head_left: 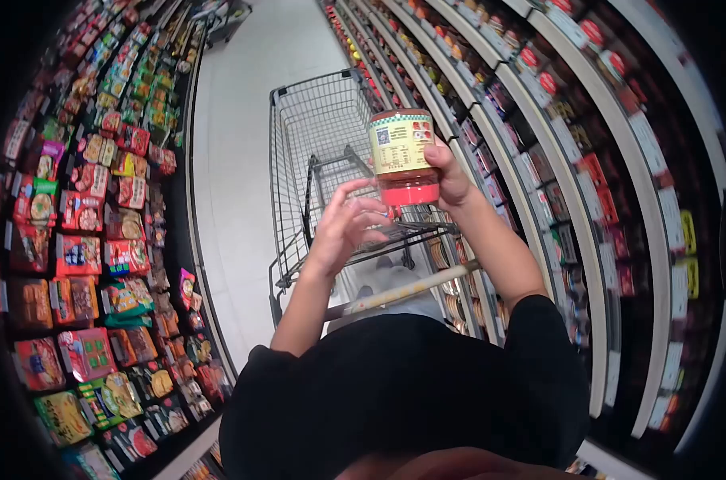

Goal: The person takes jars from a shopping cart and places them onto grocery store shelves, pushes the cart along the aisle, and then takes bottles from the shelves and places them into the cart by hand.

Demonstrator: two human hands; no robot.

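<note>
My right hand (454, 176) is wrapped around a jar (404, 146) with a cream label, a checkered band and what looks like a printed code. The jar's red lid (409, 194) is at its lower end in the head view. My left hand (345, 226) hovers just left of the lid, fingers apart and curved, holding nothing. Whether its fingertips touch the jar I cannot tell. Beneath both hands stands a wire shopping cart (287, 128), its push handle (403, 292) close to my body. The small print on the label is too fine to read.
Tall shelves (531, 144) with price tags and packed goods rise close on the right. Along the left runs a display of colourful food packages (83, 256). A pale aisle floor (231, 160) stretches ahead, with another cart (227, 20) partly visible at the far end.
</note>
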